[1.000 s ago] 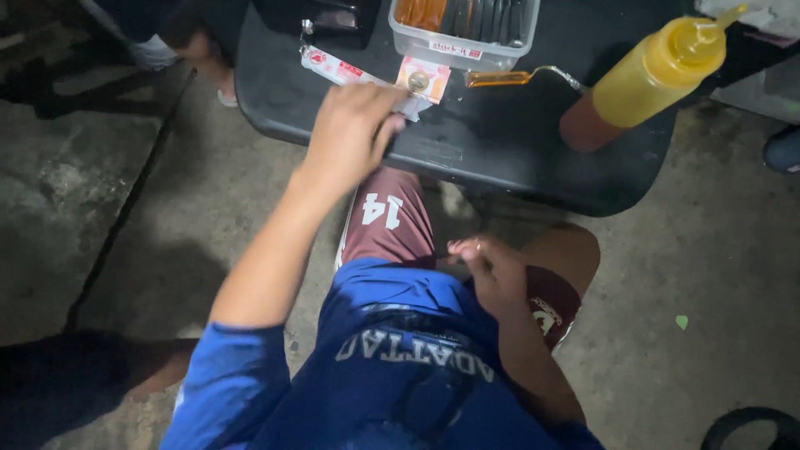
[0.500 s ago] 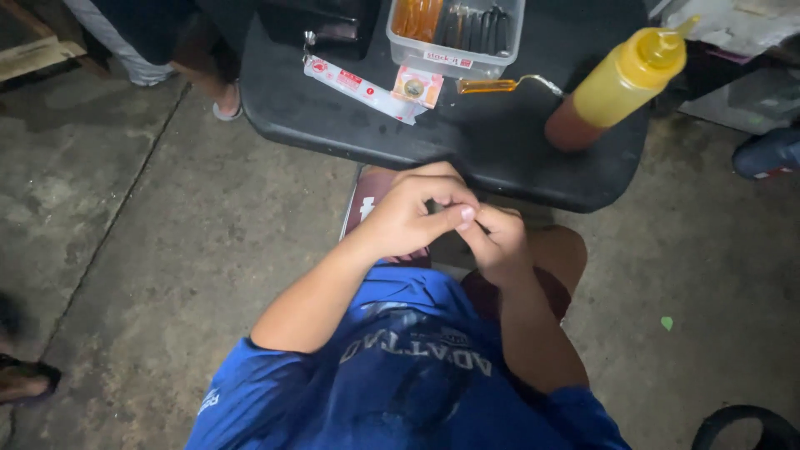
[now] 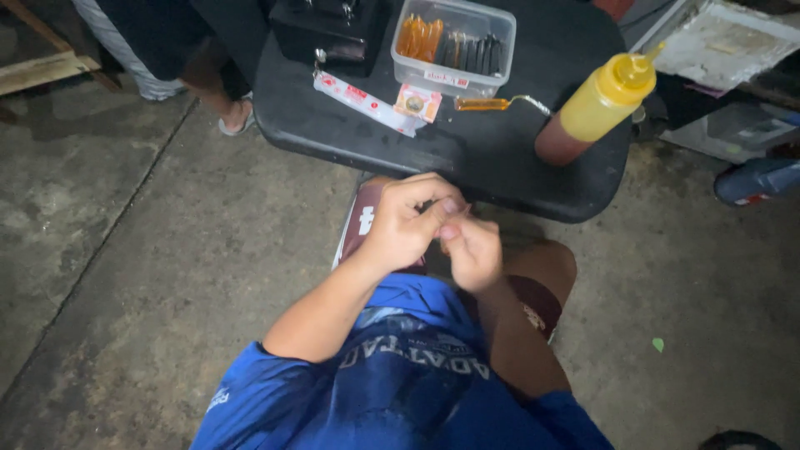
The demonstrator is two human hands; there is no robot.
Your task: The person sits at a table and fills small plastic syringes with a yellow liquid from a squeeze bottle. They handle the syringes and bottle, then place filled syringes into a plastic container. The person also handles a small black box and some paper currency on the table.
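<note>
Head view: two bare hands joined over the lap, below a black table.

Left hand (image 3: pixel 407 227) and right hand (image 3: pixel 472 250), fingertips pinched together on something too small to identify; grasp contents cannot be told. Black table (image 3: pixel 467 158) carries: clear plastic container (image 3: pixel 454 43) of orange and dark pieces, yellow squeeze bottle (image 3: pixel 595 104), long red-and-white packet (image 3: pixel 365 102), small square sachet (image 3: pixel 417 102). Another person's sandalled foot (image 3: pixel 236 117) beside the table.
</note>
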